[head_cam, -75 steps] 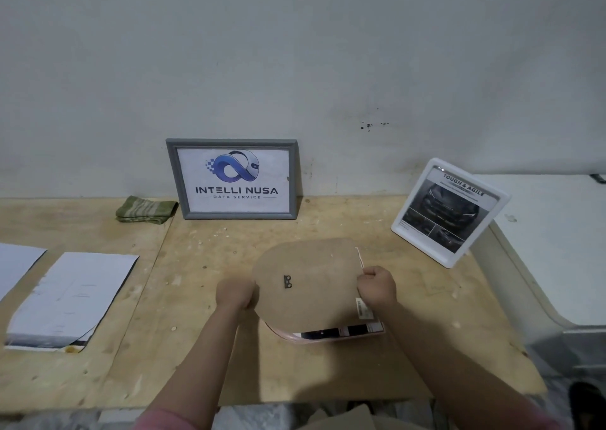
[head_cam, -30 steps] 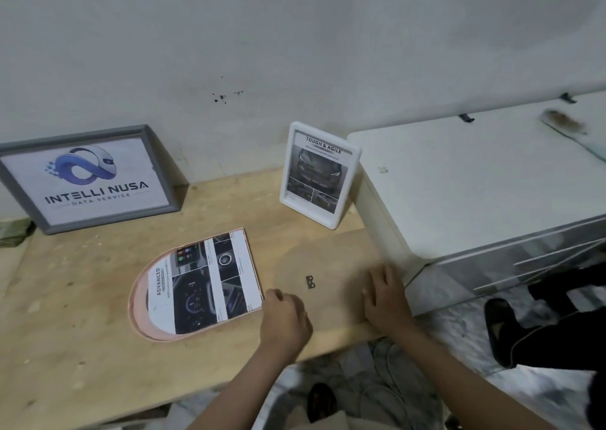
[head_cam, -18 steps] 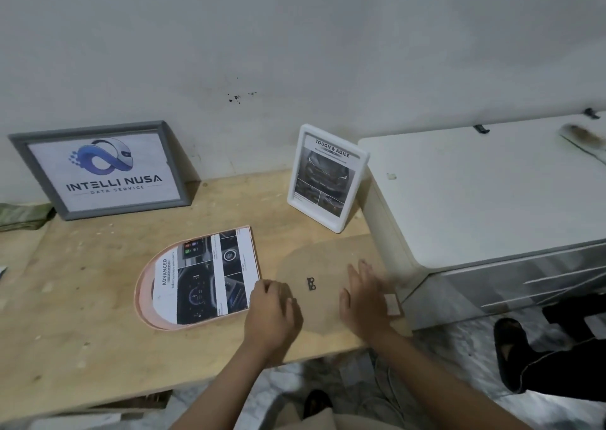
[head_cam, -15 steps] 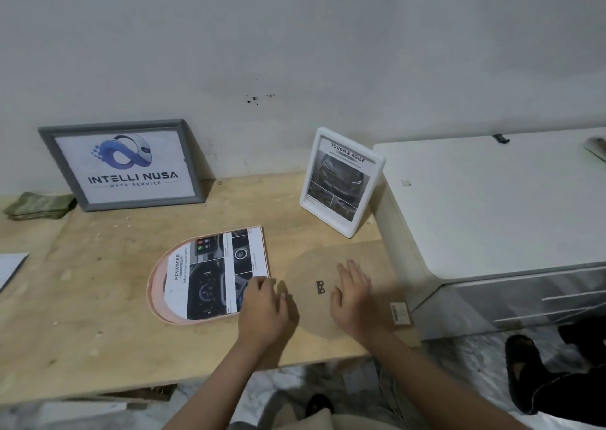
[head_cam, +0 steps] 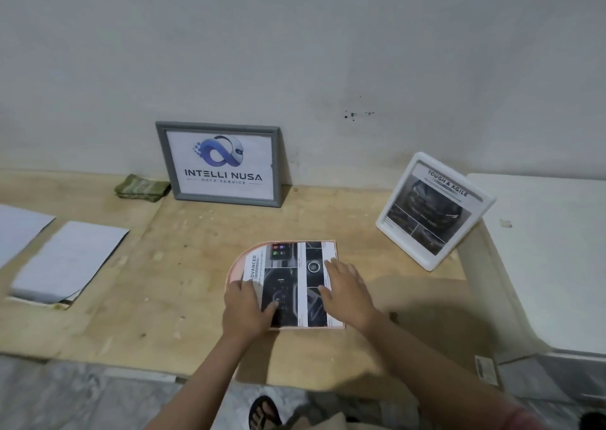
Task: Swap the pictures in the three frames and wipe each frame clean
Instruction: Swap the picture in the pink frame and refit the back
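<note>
A pink arch-shaped frame (head_cam: 234,271) lies flat on the wooden table (head_cam: 183,265), with the "ADVANCED" car picture (head_cam: 286,275) lying in it. My left hand (head_cam: 245,308) rests on the picture's lower left, thumb across the print. My right hand (head_cam: 345,293) lies flat, fingers spread, on its right side. The brown backing board (head_cam: 436,331) lies on the table to the right of the frame. A grey frame (head_cam: 221,164) with the Intelli Nusa logo leans on the wall. A white frame (head_cam: 433,210) with the "TOUGH & AGILE" picture stands at the right.
A folded green cloth (head_cam: 141,188) lies left of the grey frame. Loose paper sheets (head_cam: 70,260) lie at the table's left. A white cabinet (head_cam: 544,249) adjoins the table on the right. A sandalled foot (head_cam: 264,411) shows below the table's front edge.
The backing board was lifted off the pink frame and laid to its right. Both hands then moved left from the board onto the picture. My view swung back left.
</note>
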The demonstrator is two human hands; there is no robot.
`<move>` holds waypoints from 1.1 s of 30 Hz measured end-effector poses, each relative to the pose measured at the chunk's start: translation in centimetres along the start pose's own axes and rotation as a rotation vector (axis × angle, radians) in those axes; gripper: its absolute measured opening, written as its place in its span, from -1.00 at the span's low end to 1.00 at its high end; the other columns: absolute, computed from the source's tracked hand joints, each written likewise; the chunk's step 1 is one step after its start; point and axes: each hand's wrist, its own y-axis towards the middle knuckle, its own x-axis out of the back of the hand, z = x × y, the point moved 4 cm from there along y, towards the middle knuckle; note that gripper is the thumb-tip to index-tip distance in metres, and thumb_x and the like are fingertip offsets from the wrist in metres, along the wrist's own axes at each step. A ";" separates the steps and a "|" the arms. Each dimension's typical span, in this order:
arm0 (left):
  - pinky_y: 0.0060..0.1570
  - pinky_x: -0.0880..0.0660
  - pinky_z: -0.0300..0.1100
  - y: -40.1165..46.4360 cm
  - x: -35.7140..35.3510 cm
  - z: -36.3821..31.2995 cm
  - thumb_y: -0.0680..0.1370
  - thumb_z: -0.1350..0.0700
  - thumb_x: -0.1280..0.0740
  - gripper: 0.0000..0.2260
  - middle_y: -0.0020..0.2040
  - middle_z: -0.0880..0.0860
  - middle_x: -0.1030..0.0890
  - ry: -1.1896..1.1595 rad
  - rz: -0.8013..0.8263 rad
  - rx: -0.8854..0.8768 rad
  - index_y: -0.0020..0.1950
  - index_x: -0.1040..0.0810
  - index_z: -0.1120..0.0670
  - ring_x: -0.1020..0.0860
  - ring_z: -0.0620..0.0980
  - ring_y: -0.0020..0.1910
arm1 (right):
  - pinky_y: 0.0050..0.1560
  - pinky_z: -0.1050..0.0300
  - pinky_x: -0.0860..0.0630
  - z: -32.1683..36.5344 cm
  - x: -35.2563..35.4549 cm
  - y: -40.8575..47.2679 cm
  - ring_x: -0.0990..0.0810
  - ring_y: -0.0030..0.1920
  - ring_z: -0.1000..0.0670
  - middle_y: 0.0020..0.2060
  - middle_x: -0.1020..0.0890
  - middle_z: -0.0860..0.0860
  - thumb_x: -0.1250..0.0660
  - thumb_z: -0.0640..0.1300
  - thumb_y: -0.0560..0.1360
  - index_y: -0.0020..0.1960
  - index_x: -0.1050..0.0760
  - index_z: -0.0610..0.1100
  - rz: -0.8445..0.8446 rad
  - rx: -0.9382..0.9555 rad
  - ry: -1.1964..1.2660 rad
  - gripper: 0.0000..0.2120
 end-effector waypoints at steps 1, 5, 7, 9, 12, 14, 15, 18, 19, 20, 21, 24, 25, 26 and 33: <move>0.17 -0.41 -0.05 0.6 0.2 0.5 0.45 -0.18 -0.38 -0.39 0.31 0.17 -0.33 -0.001 0.010 0.001 0.34 -0.34 0.17 -0.33 0.14 0.30 | 0.45 -0.02 -0.13 0.3 -0.1 0.8 -0.17 0.44 -0.10 0.48 -0.21 -0.05 -0.16 0.08 0.54 0.49 -0.11 -0.09 0.026 0.001 -0.013 -0.42; 0.17 -0.42 -0.04 2.4 0.4 1.0 0.42 -0.24 -0.39 -0.33 0.33 0.16 -0.31 -0.012 0.063 0.026 0.33 -0.32 0.16 -0.31 0.15 0.31 | 0.44 -0.09 -0.09 0.7 -0.2 3.4 -0.10 0.47 -0.14 0.50 -0.13 -0.07 -0.23 0.21 0.47 0.52 -0.03 -0.09 0.118 -0.002 -0.115 -0.24; 0.11 -0.45 -0.06 2.9 0.3 0.8 0.40 -0.24 -0.40 -0.37 0.28 0.14 -0.33 0.048 0.093 0.038 0.27 -0.33 0.14 -0.33 0.12 0.27 | 0.41 -0.13 -0.08 0.6 -0.3 4.0 -0.09 0.46 -0.15 0.50 -0.12 -0.07 -0.30 0.26 0.40 0.51 -0.02 -0.09 0.170 -0.013 -0.171 -0.15; 0.08 -0.45 -0.07 3.4 0.3 0.6 0.39 -0.20 -0.43 -0.39 0.26 0.13 -0.32 0.103 0.117 0.056 0.23 -0.33 0.14 -0.34 0.11 0.24 | 0.39 -0.16 -0.06 0.5 -0.6 4.5 -0.07 0.46 -0.16 0.50 -0.09 -0.07 -0.35 0.27 0.36 0.49 -0.02 -0.09 0.222 -0.040 -0.198 -0.10; 0.05 -0.45 -0.07 4.1 0.4 0.5 0.33 -0.15 -0.50 -0.40 0.22 0.13 -0.31 0.078 0.150 0.117 0.18 -0.35 0.13 -0.36 0.13 0.20 | 0.40 -0.19 -0.02 0.4 -1.1 4.9 -0.04 0.47 -0.17 0.52 -0.02 -0.08 -0.39 0.26 0.32 0.51 0.03 -0.08 0.259 -0.091 -0.188 -0.03; 0.05 -0.45 -0.07 4.6 0.7 0.4 0.30 -0.11 -0.54 -0.37 0.21 0.14 -0.31 0.060 0.172 0.160 0.19 -0.35 0.13 -0.38 0.14 0.19 | 0.40 -0.20 0.00 0.5 -1.2 5.1 -0.04 0.46 -0.18 0.52 0.00 -0.09 -0.43 0.24 0.29 0.51 0.06 -0.07 0.266 -0.117 -0.165 0.01; 0.06 -0.45 -0.06 4.9 0.8 0.4 0.28 -0.09 -0.56 -0.35 0.21 0.14 -0.32 0.053 0.179 0.178 0.20 -0.35 0.13 -0.39 0.15 0.20 | 0.39 -0.20 -0.02 0.6 -1.2 5.2 -0.06 0.46 -0.18 0.52 -0.01 -0.09 -0.45 0.22 0.27 0.51 0.05 -0.06 0.264 -0.125 -0.162 0.03; 0.05 -0.49 -0.04 6.0 0.9 1.1 0.26 -0.01 -0.58 -0.34 0.19 0.15 -0.39 -0.028 0.186 0.220 0.22 -0.34 0.13 -0.45 0.16 0.18 | 0.39 -0.17 -0.03 0.9 -0.9 5.7 -0.07 0.45 -0.18 0.51 -0.03 -0.10 -0.52 0.17 0.19 0.50 0.06 -0.06 0.258 -0.148 -0.152 0.10; 0.02 -0.52 -0.03 6.3 0.9 1.4 0.28 0.02 -0.56 -0.40 0.16 0.15 -0.44 -0.075 0.181 0.221 0.19 -0.36 0.14 -0.49 0.16 0.13 | 0.40 -0.18 -0.01 1.0 -0.7 5.8 -0.05 0.45 -0.19 0.52 -0.01 -0.10 -0.54 0.16 0.17 0.51 0.08 -0.06 0.261 -0.156 -0.138 0.14; -0.03 -0.55 -0.04 6.7 0.9 1.6 0.31 0.05 -0.53 -0.49 0.12 0.14 -0.49 -0.120 0.172 0.205 0.14 -0.40 0.15 -0.52 0.14 0.08 | 0.41 -0.18 0.00 0.9 -0.6 6.0 -0.02 0.46 -0.19 0.52 0.00 -0.09 -0.56 0.16 0.14 0.51 0.09 -0.05 0.264 -0.166 -0.119 0.18; -0.10 -0.56 -0.07 7.0 0.9 1.9 0.34 0.07 -0.48 -0.60 0.07 0.13 -0.55 -0.148 0.166 0.175 0.09 -0.45 0.16 -0.55 0.12 0.02 | 0.42 -0.18 0.01 0.9 -0.4 6.1 -0.02 0.47 -0.18 0.52 -0.01 -0.08 -0.58 0.16 0.13 0.52 0.09 -0.05 0.262 -0.175 -0.096 0.20; -0.29 -0.45 -0.17 7.4 1.3 2.1 0.45 0.11 -0.39 -0.89 -0.11 0.09 -0.59 -0.138 0.163 0.089 -0.16 -0.48 0.11 -0.54 0.06 -0.13 | 0.37 -0.13 -0.09 0.7 -0.2 6.3 -0.10 0.42 -0.14 0.48 -0.11 -0.01 -0.59 0.18 0.07 0.50 0.01 -0.01 0.234 -0.186 -0.033 0.18; -0.32 -0.39 -0.19 7.5 1.3 2.2 0.47 0.10 -0.37 -0.85 -0.18 0.07 -0.56 -0.143 0.165 0.078 -0.24 -0.44 0.07 -0.51 0.06 -0.17 | 0.36 -0.12 -0.13 0.5 -0.4 6.4 -0.13 0.40 -0.13 0.46 -0.14 0.01 -0.58 0.19 0.05 0.49 -0.02 0.02 0.227 -0.196 -0.002 0.17; -0.34 -0.34 -0.20 7.6 1.3 2.3 0.49 0.09 -0.36 -0.79 -0.23 0.05 -0.52 -0.158 0.167 0.075 -0.30 -0.40 0.04 -0.49 0.06 -0.19 | 0.34 -0.11 -0.16 0.4 -0.4 6.4 -0.16 0.38 -0.11 0.44 -0.17 0.03 -0.57 0.21 0.02 0.47 -0.05 0.05 0.216 -0.203 0.035 0.17; -0.30 -0.35 -0.21 8.4 1.5 3.3 0.55 0.15 -0.33 -0.88 -0.08 0.08 -0.62 -0.446 0.151 0.040 0.01 -0.60 0.17 -0.53 0.06 -0.15 | 0.30 -0.03 -0.24 -0.5 0.6 5.2 -0.38 0.28 -0.09 0.22 -0.49 0.02 -0.46 0.22 0.24 0.32 -0.35 -0.04 -0.077 -0.265 0.362 -0.26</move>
